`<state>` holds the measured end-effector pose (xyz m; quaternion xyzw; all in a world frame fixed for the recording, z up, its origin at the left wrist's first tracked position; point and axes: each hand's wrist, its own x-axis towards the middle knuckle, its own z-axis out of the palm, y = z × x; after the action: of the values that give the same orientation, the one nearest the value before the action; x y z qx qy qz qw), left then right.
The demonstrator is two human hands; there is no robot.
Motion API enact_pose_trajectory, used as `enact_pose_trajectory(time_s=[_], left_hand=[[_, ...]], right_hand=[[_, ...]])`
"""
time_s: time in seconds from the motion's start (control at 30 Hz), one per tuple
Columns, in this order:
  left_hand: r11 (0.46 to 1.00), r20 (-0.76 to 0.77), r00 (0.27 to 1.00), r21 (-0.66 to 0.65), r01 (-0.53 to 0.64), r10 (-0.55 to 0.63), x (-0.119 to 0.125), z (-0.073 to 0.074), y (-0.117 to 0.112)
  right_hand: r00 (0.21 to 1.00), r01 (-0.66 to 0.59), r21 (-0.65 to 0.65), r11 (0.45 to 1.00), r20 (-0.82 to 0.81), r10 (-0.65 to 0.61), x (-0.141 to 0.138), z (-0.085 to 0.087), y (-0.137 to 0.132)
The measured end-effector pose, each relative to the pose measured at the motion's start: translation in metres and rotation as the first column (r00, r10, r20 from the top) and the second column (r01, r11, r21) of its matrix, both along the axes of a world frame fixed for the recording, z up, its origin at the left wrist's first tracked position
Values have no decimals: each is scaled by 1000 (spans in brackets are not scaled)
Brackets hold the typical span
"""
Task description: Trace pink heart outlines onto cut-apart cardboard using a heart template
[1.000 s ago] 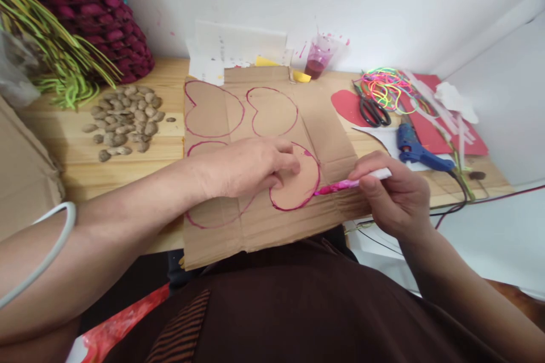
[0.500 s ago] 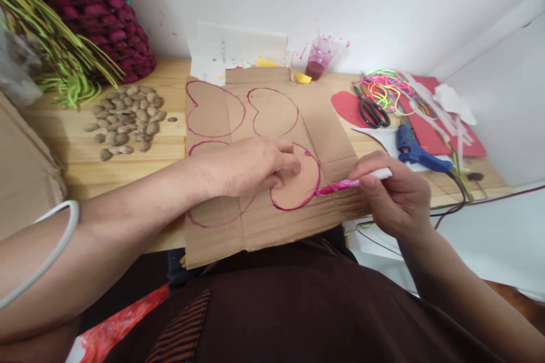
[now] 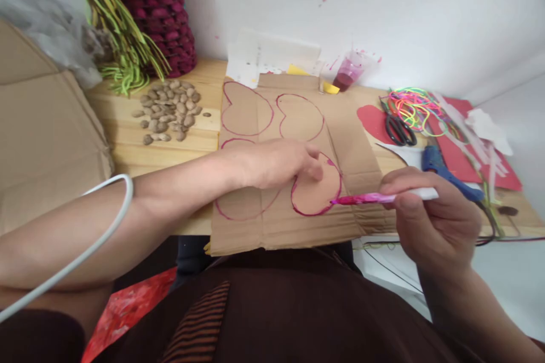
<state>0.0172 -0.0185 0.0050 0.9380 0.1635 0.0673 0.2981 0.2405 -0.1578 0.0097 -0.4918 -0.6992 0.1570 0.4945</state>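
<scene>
My left hand (image 3: pixel 283 163) presses its bent fingers on a light heart-shaped cardboard piece (image 3: pixel 315 193) with a magenta rim, and part of that piece is hidden under the hand. This heart lies on a larger brown cardboard sheet (image 3: pixel 357 153), which bears several magenta heart outlines. Between the thumb and fingers of my right hand (image 3: pixel 434 215) is a slim white pen (image 3: pixel 385 197), stained magenta along its front half. Its tip is at the heart's lower right edge. Whether it is a marker or a brush is not clear.
Peanuts (image 3: pixel 170 108) lie left of the sheet, near a magenta woven basket (image 3: pixel 170 22) and green strands (image 3: pixel 123 34). Behind stands a cup of magenta liquid (image 3: pixel 349 74). To the right are black-handled scissors (image 3: pixel 400 129), colored cords (image 3: pixel 415 109) and a blue glue gun (image 3: pixel 451 176).
The camera view has shifted, so the scene sits further right. The pen tip now reaches slightly over the heart's lower right edge. My left hand stays on the heart.
</scene>
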Motion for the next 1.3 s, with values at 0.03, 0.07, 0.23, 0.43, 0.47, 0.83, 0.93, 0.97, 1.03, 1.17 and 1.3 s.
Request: enact_pose_trajectory(time_s=[0.03, 0.07, 0.23, 0.43, 0.47, 0.83, 0.93, 0.97, 1.03, 1.17, 1.3], left_hand=[[999, -8, 1000, -35, 4, -4, 0, 2, 0], [997, -25, 1000, -72, 9, -11, 0, 3, 0], [993, -52, 996, -101, 60, -66, 0, 1, 4], [991, -58, 995, -110, 75, -82, -2, 2, 5], [990, -70, 995, -128, 59, -68, -2, 4, 4], [993, -16, 996, -82, 90, -92, 1, -3, 7], [991, 4, 998, -114, 68, -68, 1, -4, 7], [991, 8, 998, -122, 62, -62, 1, -4, 6], [990, 11, 999, -134, 49, -48, 1, -4, 6], [987, -9, 1000, -159, 9, -11, 1, -3, 5], [983, -19, 999, -180, -30, 27, 1, -6, 5]], right_hand=[[1000, -21, -11, 1000, 3, 21, -4, 0, 1], [999, -41, -29, 999, 17, 41, -8, 0, 3], [984, -136, -113, 984, 102, 147, -27, 0, 13], [946, -251, -163, 954, 167, 277, -42, 6, 24], [941, -260, -154, 953, 182, 286, -44, 7, 26], [895, -289, -196, 937, 293, 337, -47, 8, 34], [887, -305, -198, 931, 297, 354, -50, 9, 37], [884, -312, -195, 930, 298, 359, -51, 9, 38], [881, -319, -190, 928, 302, 365, -53, 10, 40], [880, -307, -195, 931, 314, 356, -54, 10, 43], [890, -287, -197, 937, 307, 337, -54, 8, 45]])
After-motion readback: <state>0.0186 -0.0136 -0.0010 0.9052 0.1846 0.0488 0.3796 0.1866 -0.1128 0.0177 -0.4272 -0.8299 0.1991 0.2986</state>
